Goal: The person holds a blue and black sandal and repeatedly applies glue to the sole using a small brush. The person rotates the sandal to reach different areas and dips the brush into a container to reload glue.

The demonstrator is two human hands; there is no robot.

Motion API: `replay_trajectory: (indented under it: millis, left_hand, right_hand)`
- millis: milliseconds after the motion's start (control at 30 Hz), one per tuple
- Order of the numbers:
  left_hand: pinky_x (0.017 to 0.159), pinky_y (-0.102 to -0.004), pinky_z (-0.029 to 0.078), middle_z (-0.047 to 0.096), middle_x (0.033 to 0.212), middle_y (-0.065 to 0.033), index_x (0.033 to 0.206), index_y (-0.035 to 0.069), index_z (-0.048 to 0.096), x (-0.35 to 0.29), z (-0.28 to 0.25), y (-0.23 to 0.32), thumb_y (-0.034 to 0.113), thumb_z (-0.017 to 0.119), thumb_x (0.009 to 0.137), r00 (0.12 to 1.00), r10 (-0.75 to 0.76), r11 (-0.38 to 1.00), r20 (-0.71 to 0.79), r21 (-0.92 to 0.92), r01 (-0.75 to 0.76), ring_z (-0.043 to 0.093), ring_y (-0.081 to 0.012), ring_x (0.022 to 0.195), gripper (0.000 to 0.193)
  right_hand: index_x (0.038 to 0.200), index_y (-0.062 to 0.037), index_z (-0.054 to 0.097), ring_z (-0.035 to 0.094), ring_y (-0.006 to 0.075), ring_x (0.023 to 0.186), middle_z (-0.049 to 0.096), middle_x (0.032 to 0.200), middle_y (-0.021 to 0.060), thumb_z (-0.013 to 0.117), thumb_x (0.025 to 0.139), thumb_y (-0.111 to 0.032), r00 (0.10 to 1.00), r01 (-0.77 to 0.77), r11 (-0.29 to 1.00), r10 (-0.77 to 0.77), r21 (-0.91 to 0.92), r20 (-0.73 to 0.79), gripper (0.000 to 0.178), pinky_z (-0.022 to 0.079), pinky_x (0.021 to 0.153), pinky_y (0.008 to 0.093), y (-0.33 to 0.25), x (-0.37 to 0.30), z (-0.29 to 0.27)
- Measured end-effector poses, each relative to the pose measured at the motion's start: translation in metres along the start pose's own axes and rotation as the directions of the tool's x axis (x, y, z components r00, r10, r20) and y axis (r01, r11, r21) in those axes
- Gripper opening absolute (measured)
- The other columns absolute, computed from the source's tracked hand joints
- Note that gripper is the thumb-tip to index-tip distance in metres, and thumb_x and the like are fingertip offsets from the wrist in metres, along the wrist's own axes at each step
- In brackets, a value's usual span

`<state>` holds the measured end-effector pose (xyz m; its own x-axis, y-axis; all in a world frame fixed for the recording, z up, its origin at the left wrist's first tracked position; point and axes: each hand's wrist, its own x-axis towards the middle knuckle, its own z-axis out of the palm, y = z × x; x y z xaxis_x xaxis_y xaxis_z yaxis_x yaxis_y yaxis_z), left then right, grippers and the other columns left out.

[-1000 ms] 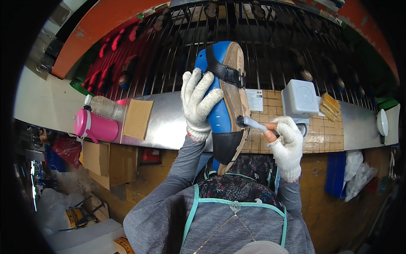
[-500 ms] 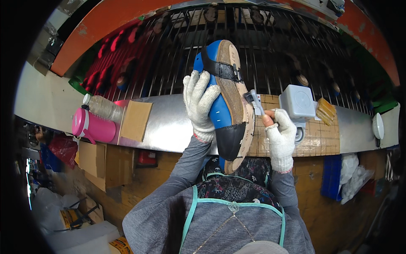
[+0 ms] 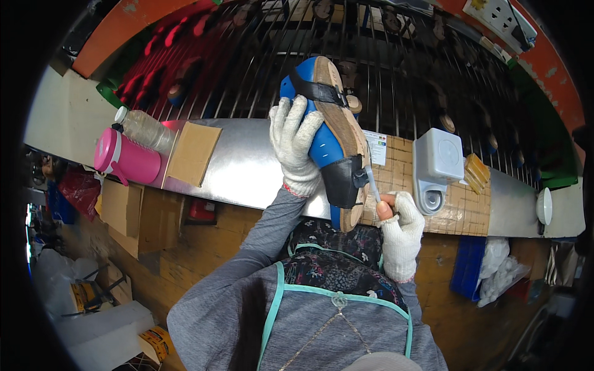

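Observation:
My left hand (image 3: 294,147), in a white knitted glove, is closed round a blue shoe last (image 3: 325,147). Black straps (image 3: 339,185) and a tan insole (image 3: 354,137) are fitted on the last, its sole side turned partly to the right. My right hand (image 3: 401,235), in a glove that leaves the thumb tip bare, pinches a small brush (image 3: 373,185) by its pale handle. The brush's dark bristles meet the edge of the wide black strap beside the insole. My left thumb is hidden behind the last.
A white plastic dispenser (image 3: 438,154) and a yellow block (image 3: 476,173) stand on taped cardboard (image 3: 396,185) at right. To the left are a pink jug (image 3: 135,158), a clear bottle (image 3: 148,131) and a cardboard piece (image 3: 194,154). Beyond the bench, a rod rack (image 3: 247,80) carries several shoes.
The brush has moved nearer along the insole edge, from its middle to the wide black strap. The last has turned slightly in my left hand's hold. The whole view has shifted a little.

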<state>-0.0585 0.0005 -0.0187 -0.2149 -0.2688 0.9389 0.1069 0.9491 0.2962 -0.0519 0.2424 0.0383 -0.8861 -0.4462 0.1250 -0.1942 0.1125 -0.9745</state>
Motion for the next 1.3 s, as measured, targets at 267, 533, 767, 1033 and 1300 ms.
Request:
replay_trajectory:
  millis: [267,533,767,1033,1300]
  left_hand:
    - [0.114,-0.0572,0.034,0.058,0.143,-0.0079,0.125,0.026,0.064,0.0,0.001,-0.005,0.032,0.081,0.08,0.999,0.036,0.999,-0.002,0.008,-0.035,0.048,-0.0344,0.139,0.048]
    - [0.114,-0.0565,0.034,0.058,0.142,-0.0087,0.127,0.024,0.064,0.006,0.002,-0.001,0.033,0.084,0.076,0.999,0.015,1.0,0.036,0.017,-0.016,0.049,-0.0362,0.138,0.056]
    - [0.11,-0.0553,0.038,0.062,0.137,-0.0084,0.124,0.024,0.068,0.005,0.01,0.002,0.027,0.082,0.075,0.995,-0.069,0.997,0.069,0.038,0.067,0.053,-0.0375,0.132,0.051]
    - [0.109,-0.0572,0.04,0.065,0.134,-0.0075,0.125,0.024,0.068,0.003,0.017,-0.001,0.018,0.08,0.072,0.991,-0.093,0.995,0.096,0.039,0.09,0.057,-0.0392,0.127,0.055]
    - [0.108,-0.0616,0.038,0.064,0.134,-0.0084,0.125,0.023,0.068,0.004,0.015,0.004,0.012,0.082,0.067,0.975,-0.148,0.988,0.163,0.066,0.139,0.056,-0.0408,0.128,0.061]
  right_hand:
    - [0.1,0.0055,0.07,0.054,0.0143,0.084,0.056,0.093,0.0068,0.072,0.093,-0.014,0.976,0.168,0.96,-0.194,-0.223,-0.099,0.021,0.043,0.072,0.0272,-0.003,0.017,-0.001]
    - [0.097,0.0048,0.072,0.057,0.0155,0.08,0.06,0.092,0.0078,0.077,0.088,-0.012,0.94,0.296,0.905,-0.333,-0.305,-0.075,0.02,0.045,0.069,0.0269,0.003,0.024,-0.007]
    - [0.097,0.0044,0.072,0.057,0.016,0.077,0.06,0.091,0.0078,0.078,0.086,-0.012,0.961,0.241,0.935,-0.267,-0.259,-0.07,0.021,0.045,0.067,0.0277,0.01,0.008,-0.011]
    - [0.097,0.0046,0.072,0.057,0.0158,0.078,0.06,0.091,0.0081,0.077,0.088,-0.014,0.973,0.196,0.962,-0.216,-0.192,-0.087,0.022,0.045,0.067,0.028,0.014,-0.009,-0.016]
    - [0.097,0.0064,0.069,0.053,0.0128,0.08,0.057,0.09,0.0052,0.07,0.094,-0.017,0.998,-0.005,0.998,0.001,-0.069,-0.062,0.024,0.042,0.071,0.0267,0.007,-0.016,-0.013]
